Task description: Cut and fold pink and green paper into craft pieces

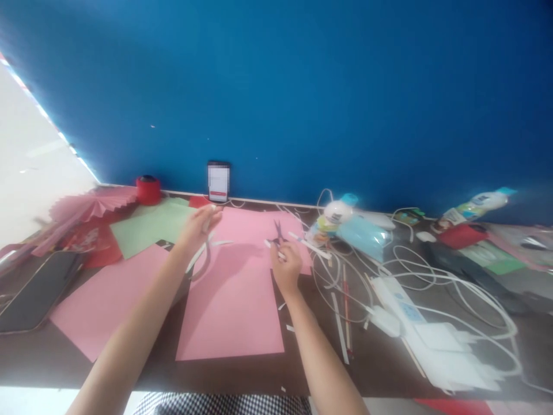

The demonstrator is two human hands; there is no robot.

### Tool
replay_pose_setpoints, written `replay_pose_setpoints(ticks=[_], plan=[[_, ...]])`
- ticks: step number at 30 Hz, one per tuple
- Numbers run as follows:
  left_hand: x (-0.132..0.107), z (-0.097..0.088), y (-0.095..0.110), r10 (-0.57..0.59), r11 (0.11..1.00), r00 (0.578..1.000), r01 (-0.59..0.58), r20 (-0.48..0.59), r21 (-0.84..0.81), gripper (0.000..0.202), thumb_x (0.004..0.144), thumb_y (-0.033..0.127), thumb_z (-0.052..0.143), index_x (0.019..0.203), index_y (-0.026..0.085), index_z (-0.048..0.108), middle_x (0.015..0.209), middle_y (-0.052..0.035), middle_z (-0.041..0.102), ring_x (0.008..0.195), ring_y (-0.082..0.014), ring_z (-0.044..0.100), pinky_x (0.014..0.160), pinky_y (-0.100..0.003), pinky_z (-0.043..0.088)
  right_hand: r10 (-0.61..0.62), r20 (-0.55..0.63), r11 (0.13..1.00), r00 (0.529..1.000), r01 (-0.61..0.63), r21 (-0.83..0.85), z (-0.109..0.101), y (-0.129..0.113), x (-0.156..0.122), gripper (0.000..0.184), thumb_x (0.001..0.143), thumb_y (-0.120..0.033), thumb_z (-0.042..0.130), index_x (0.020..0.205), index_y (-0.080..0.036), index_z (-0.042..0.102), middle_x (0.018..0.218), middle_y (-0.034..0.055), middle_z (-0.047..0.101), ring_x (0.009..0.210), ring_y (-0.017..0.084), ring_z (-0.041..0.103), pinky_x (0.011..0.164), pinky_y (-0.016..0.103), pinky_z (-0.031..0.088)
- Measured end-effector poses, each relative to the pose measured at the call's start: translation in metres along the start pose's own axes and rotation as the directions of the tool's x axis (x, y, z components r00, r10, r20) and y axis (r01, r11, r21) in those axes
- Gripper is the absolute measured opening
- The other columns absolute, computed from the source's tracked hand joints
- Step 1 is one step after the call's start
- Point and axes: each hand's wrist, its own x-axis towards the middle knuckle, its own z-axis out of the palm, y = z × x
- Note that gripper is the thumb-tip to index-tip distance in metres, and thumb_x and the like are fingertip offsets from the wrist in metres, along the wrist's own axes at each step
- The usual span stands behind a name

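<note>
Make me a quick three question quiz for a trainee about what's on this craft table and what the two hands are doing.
1. True or false: the right hand holds small scissors.
2. What does the left hand hold? A) a phone B) a curling white paper strip C) a bottle
3. What colour is the paper sheet lying under both hands?

Key
1. True; the dark blades point away, toward the blue wall.
2. B; the strip hangs down from the fingers.
3. Pink.

Small scissors over pink paper
</note>
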Motion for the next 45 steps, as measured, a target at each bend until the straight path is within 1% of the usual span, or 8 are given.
replay_pose_setpoints(ticks=[4, 11, 17, 23, 28, 35, 39, 45], plan=[[0.008, -0.033, 0.022, 0.120, 0.923, 0.993, -0.105, -0.017, 0.370, 0.040, 0.060, 0.036, 0.073, 0.093, 0.014, 0.066, 0.092, -0.0082, 0.068, 0.087, -0.0209, 0.064, 0.085, -0.035, 0.050, -0.068, -0.012, 0.980, 0.998, 0.064, -0.190, -0.002, 0.010, 0.003, 0.025, 0.083, -0.032, 0.050, 0.062, -0.019, 0.051, 0.071, 0.0039, 0.056, 0.073, 0.017, 0.053, 0.070, 0.030, 0.039], [0.017, -0.087, -0.001, 0.099, 0.495, 0.992, -0.116, 0.077, 0.861, 0.027, 0.069, 0.033, 0.058, 0.087, 0.016, 0.069, 0.092, -0.0077, 0.069, 0.088, -0.0245, 0.063, 0.084, -0.035, 0.046, -0.044, -0.030, 0.899, 0.999, 0.027, -0.437, -0.007, 0.020, 0.005, 0.029, 0.086, -0.037, 0.043, 0.068, -0.017, 0.055, 0.081, 0.0085, 0.061, 0.083, 0.023, 0.052, 0.080, 0.037, 0.032], [-0.003, -0.075, -0.002, 0.268, 0.053, 0.949, -0.188, 0.168, 0.981, 0.031, 0.073, 0.023, 0.043, 0.095, 0.017, 0.064, 0.106, -0.0074, 0.062, 0.100, -0.0235, 0.055, 0.086, -0.033, 0.042, 0.030, 0.033, 0.867, 0.999, -0.010, -0.499, -0.003, 0.025, 0.005, 0.029, 0.088, -0.032, 0.038, 0.077, -0.016, 0.059, 0.090, 0.0115, 0.061, 0.089, 0.025, 0.051, 0.082, 0.039, 0.029], [-0.035, -0.050, -0.001, 0.049, -0.198, 0.998, -0.017, 0.027, 0.980, 0.038, 0.073, 0.051, 0.046, 0.077, 0.017, 0.063, 0.085, -0.0114, 0.061, 0.079, -0.0270, 0.058, 0.066, -0.033, 0.043, 0.072, 0.071, 0.867, 0.995, -0.027, -0.497, -0.002, 0.028, 0.002, 0.027, 0.086, -0.029, 0.039, 0.080, -0.017, 0.062, 0.089, 0.0110, 0.061, 0.090, 0.026, 0.050, 0.083, 0.040, 0.028], [-0.047, -0.045, -0.005, -0.124, -0.159, 0.992, -0.026, 0.006, 0.987, 0.018, 0.068, 0.031, 0.053, 0.059, 0.016, 0.060, 0.079, -0.0109, 0.060, 0.072, -0.0249, 0.059, 0.058, -0.029, 0.040, 0.106, 0.124, 0.876, 0.987, -0.034, -0.481, 0.002, 0.032, -0.001, 0.025, 0.086, -0.029, 0.041, 0.080, -0.017, 0.062, 0.090, 0.0105, 0.063, 0.090, 0.026, 0.049, 0.084, 0.040, 0.028], [-0.042, -0.054, -0.008, -0.152, -0.040, 0.986, -0.077, 0.070, 0.996, 0.018, 0.074, 0.026, 0.047, 0.068, 0.017, 0.062, 0.069, -0.0056, 0.060, 0.067, -0.0191, 0.058, 0.057, -0.026, 0.038, 0.108, 0.144, 0.901, 0.984, -0.036, -0.431, 0.006, 0.036, -0.004, 0.024, 0.084, -0.028, 0.041, 0.083, -0.016, 0.062, 0.094, 0.0112, 0.064, 0.092, 0.026, 0.050, 0.083, 0.038, 0.029], [-0.023, -0.069, -0.002, 0.098, -0.133, 0.995, -0.020, 0.033, 0.991, 0.029, 0.082, 0.030, 0.039, 0.089, 0.017, 0.064, 0.093, -0.0104, 0.061, 0.086, -0.0225, 0.058, 0.069, -0.028, 0.041, 0.120, 0.154, 0.905, 0.981, -0.044, -0.423, 0.006, 0.037, -0.005, 0.023, 0.084, -0.027, 0.041, 0.083, -0.016, 0.061, 0.093, 0.0107, 0.064, 0.091, 0.025, 0.051, 0.082, 0.037, 0.030], [0.000, -0.081, 0.002, 0.064, -0.215, 0.997, 0.063, -0.050, 0.975, 0.037, 0.074, 0.046, 0.052, 0.090, 0.014, 0.064, 0.098, -0.0149, 0.061, 0.078, -0.0240, 0.061, 0.063, -0.027, 0.041, 0.138, 0.159, 0.907, 0.978, -0.061, -0.417, 0.007, 0.038, -0.005, 0.019, 0.082, -0.024, 0.045, 0.081, -0.015, 0.062, 0.094, 0.0111, 0.064, 0.092, 0.025, 0.051, 0.080, 0.036, 0.032]])
